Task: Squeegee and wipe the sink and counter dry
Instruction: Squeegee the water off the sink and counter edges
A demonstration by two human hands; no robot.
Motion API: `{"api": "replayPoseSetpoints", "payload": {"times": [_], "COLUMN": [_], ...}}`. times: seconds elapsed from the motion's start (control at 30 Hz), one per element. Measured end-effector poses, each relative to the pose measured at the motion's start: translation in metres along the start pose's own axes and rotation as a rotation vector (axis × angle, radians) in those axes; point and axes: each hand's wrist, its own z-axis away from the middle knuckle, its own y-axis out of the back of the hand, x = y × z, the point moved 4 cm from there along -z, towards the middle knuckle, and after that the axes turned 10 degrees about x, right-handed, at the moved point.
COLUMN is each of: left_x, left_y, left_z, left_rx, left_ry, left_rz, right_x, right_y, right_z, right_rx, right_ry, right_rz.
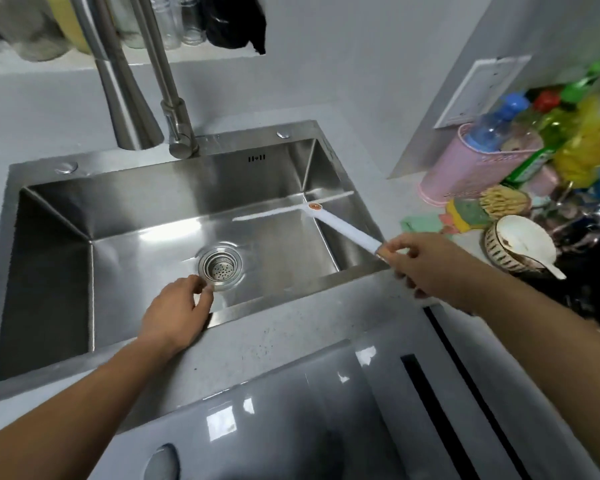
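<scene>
While you draw the blade along the sink floor, the far right corner gets its pass.
Your right hand (426,263) has its fingers closed on the end of the white T-shaped plastic squeegee (321,214); it looks light and stiff, so grip nearer the head for pressure. Your left hand (175,311) rests loosely curled on the stainless steel sink (49,271) rim, holding nothing. Wet steel is slick; the grey bench (284,337) is cluttered at right.

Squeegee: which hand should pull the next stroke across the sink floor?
Right. The right hand already grips the squeegee handle, blade at the sink's far right; the left hand rests empty near the drain.
</scene>
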Motion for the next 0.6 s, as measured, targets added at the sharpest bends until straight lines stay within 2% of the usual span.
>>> {"api": "replayPoseSetpoints", "payload": {"times": [0.2,0.3,0.4,0.6], "left_x": [-0.022,-0.036,-0.037,-0.033], "left_y": [0.01,0.016,0.019,0.023], "left_z": [-0.006,-0.005,-0.002,0.005], "left_rx": [-0.165,-0.217,-0.223,-0.201], "left_ry": [-0.228,-0.25,-0.241,-0.373], "left_rz": [-0.033,-0.005,0.062,0.091], "right_x": [-0.013,-0.028,-0.043,-0.049], "right_y": [-0.066,-0.102,-0.127,-0.153], "right_z": [0.097,0.126,0.136,0.118], "right_rx": [0.298,0.399,0.499,0.504], "right_ry": [-0.148,-0.223,-0.233,-0.388], "right_rz": [-0.054,-0.077,0.036,0.218]}}
